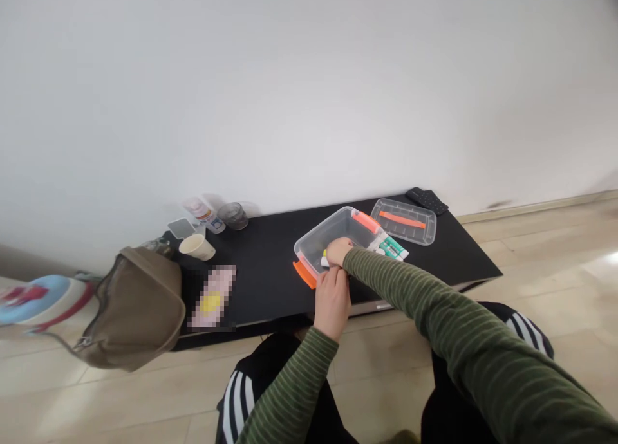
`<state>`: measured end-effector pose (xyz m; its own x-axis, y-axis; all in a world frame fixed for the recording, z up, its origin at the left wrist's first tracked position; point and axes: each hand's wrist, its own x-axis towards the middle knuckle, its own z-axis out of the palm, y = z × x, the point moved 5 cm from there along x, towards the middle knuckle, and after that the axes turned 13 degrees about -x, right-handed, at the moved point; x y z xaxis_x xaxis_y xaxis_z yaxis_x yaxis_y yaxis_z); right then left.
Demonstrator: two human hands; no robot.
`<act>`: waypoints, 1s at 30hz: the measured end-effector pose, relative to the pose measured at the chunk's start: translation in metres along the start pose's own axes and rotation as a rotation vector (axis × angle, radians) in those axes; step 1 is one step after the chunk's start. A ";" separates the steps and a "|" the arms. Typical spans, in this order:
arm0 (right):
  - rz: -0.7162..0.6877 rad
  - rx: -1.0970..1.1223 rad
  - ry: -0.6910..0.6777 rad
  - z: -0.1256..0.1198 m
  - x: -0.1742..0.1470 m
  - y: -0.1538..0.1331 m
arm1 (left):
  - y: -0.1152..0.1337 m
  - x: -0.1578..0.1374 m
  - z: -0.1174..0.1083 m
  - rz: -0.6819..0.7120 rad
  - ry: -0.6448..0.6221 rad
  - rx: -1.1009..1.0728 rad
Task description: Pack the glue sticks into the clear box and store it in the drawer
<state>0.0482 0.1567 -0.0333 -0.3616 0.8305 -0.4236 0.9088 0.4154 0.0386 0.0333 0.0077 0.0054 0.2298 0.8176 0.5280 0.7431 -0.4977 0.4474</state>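
A clear plastic storage box (319, 238) with orange latches stands uncovered on the black table. My left hand (333, 304) is closed at its near rim, fingertips over the edge. My right hand (339, 251) reaches into the box with curled fingers. A small white thing with a yellow part (324, 260) shows at those fingers and seems held in them; its kind is not clear. Green-and-white packets (393, 247) lie at the box's right side, partly hidden by my right forearm. Behind them rests the clear lid (404, 222) with an orange handle.
On the black table (270, 257) are a paper cup (197, 246), a white spray can or bottle (205, 214), a dark glass (233, 216) and a blurred pink-yellow item (212, 297). A brown bag (140, 309) sits at the left end, a black object (427, 200) at the back right.
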 end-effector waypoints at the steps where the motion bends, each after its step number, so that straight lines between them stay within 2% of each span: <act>1: 0.027 -0.034 -0.016 -0.002 -0.001 0.003 | 0.000 0.001 -0.001 -0.003 -0.003 0.000; 4: 0.047 -0.089 -0.076 -0.015 -0.009 0.014 | -0.002 0.004 -0.004 -0.015 -0.003 -0.002; 6: -0.005 -0.027 -0.018 -0.033 -0.019 0.023 | -0.006 0.006 -0.006 -0.046 -0.005 -0.002; 8: -0.056 0.085 0.167 -0.057 -0.036 0.037 | -0.012 0.009 -0.007 -0.088 -0.013 0.002; 10: -0.061 0.195 0.408 -0.078 -0.061 0.057 | -0.018 0.012 -0.009 -0.128 -0.018 0.007; 12: -0.026 0.302 0.605 -0.090 -0.090 0.080 | -0.021 0.015 -0.011 -0.156 -0.018 0.007; 13: -0.008 0.352 0.663 -0.090 -0.103 0.092 | -0.022 0.016 -0.013 -0.164 -0.009 0.002; 16: 0.005 0.460 0.697 -0.074 -0.137 0.116 | -0.017 0.018 -0.020 -0.157 0.100 -0.064; 19: -0.074 0.439 0.614 -0.043 -0.158 0.119 | -0.007 0.016 -0.020 -0.150 0.189 -0.264; 21: -0.136 0.341 0.523 -0.017 -0.165 0.110 | 0.002 0.013 -0.007 -0.187 0.116 -0.432; 24: -0.214 0.205 0.447 0.016 -0.169 0.091 | 0.016 0.007 0.022 -0.269 -0.073 -0.565; 27: -0.235 0.178 0.457 0.037 -0.168 0.082 | 0.023 0.007 0.043 -0.356 -0.138 -0.519; 30: -0.166 0.188 0.470 0.043 -0.165 0.089 | 0.025 0.017 0.051 -0.395 -0.158 -0.379</act>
<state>0.1982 0.0404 0.0011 -0.5187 0.8539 0.0425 0.8375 0.5175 -0.1757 0.0878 0.0233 -0.0110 0.0932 0.9816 0.1666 0.5209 -0.1907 0.8320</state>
